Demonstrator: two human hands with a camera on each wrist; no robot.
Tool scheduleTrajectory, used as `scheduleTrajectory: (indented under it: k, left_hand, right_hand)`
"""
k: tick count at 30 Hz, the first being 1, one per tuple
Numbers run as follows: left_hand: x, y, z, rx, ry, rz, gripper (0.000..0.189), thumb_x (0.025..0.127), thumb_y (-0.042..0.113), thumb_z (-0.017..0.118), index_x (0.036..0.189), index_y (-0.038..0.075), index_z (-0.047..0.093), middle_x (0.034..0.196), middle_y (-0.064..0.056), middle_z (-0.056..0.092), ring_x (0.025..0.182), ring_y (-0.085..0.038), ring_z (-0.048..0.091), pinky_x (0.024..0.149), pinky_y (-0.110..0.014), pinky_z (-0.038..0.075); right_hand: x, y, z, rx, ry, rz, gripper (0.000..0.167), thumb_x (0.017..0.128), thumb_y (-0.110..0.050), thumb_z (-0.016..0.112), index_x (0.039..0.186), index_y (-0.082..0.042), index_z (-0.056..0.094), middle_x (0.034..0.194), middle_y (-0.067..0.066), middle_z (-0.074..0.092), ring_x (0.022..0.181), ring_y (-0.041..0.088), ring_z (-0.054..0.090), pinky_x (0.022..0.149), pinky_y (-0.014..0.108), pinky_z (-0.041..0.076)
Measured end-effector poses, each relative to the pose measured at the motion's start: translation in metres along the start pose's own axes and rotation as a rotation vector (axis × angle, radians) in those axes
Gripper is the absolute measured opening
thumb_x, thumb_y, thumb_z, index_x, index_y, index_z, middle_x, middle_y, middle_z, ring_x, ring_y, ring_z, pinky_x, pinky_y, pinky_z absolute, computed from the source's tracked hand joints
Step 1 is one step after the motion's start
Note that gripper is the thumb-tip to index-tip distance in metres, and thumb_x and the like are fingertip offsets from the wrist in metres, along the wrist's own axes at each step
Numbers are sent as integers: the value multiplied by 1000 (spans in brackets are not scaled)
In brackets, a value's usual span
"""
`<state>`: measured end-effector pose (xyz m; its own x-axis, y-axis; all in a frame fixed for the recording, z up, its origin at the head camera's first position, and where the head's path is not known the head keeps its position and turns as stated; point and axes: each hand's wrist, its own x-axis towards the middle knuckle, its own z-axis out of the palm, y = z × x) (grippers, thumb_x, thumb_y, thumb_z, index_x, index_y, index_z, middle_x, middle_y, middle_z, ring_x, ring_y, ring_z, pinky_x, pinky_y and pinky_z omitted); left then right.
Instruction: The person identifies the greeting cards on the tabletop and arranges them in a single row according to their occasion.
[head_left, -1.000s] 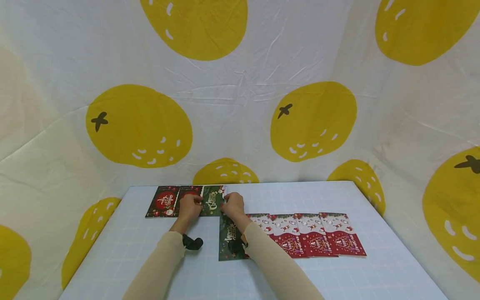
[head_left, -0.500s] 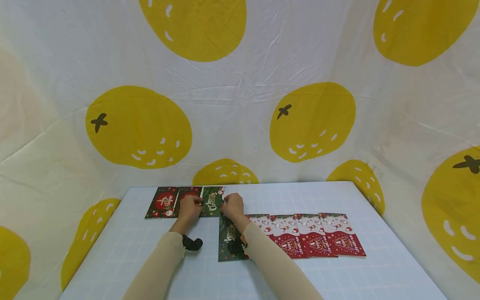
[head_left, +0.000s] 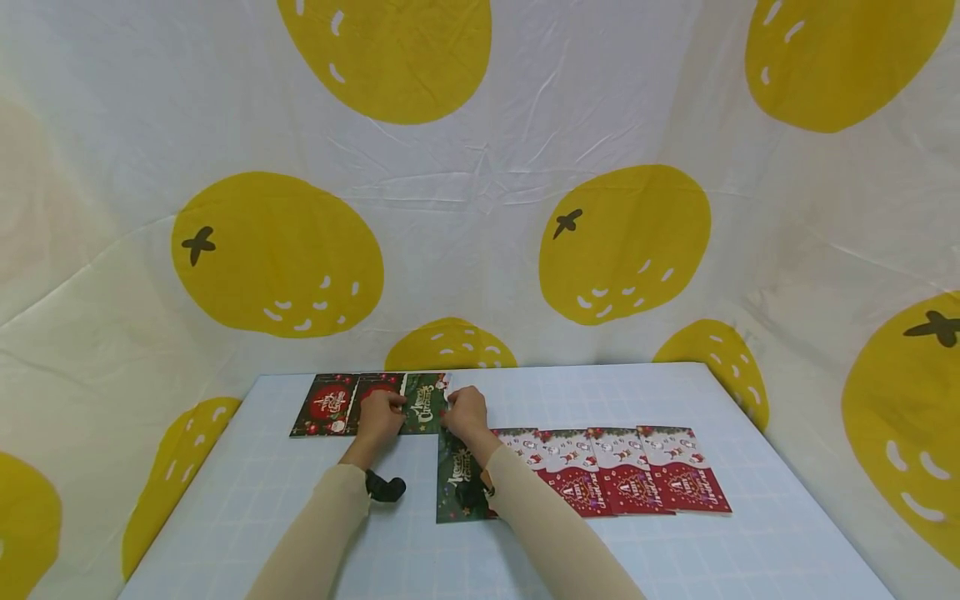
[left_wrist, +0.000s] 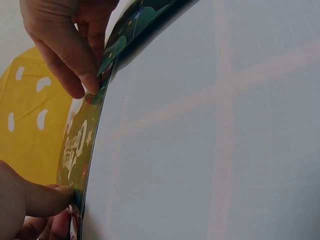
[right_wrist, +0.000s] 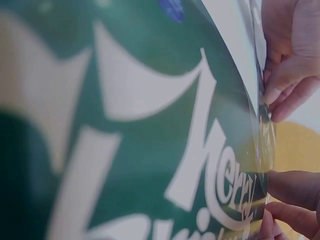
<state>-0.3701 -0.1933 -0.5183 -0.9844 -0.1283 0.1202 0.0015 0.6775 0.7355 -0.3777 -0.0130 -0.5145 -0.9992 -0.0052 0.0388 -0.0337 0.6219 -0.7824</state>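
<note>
A green Christmas card (head_left: 424, 403) lies flat at the far end of the table, on the right of a row of cards. My left hand (head_left: 380, 418) pinches its left edge with thumb and fingertips, over a red card (head_left: 379, 382) that it partly covers. At the opposite edge, my right hand (head_left: 468, 411) grips the same green card. In the left wrist view, the left thumb (left_wrist: 52, 200) rests on one end of the card and the right hand's fingertips press the other. A second green card (head_left: 453, 487) lies nearer, partly under my right wrist.
Leftmost in the far row is another red card (head_left: 330, 402). Several red-and-white Christmas cards (head_left: 686, 471) overlap in a row on the right. The table (head_left: 262, 517) has a pale checked cover and meets a fruit-print cloth (head_left: 465, 250) at the back.
</note>
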Motion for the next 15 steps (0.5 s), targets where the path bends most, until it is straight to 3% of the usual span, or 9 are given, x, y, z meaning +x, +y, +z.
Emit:
scheduleTrajectory:
  k: [15]
  left_hand:
    - [0,1,0,46,-18,17,28,80,-11,71,107,-8,78,94,-17,72,87,-30,61,86,-51,56]
  right_hand:
    - [-1,1,0,-17,-7,8,44,76,-2,89,118,5,77,115,16,68,113,33,65,93,40,58]
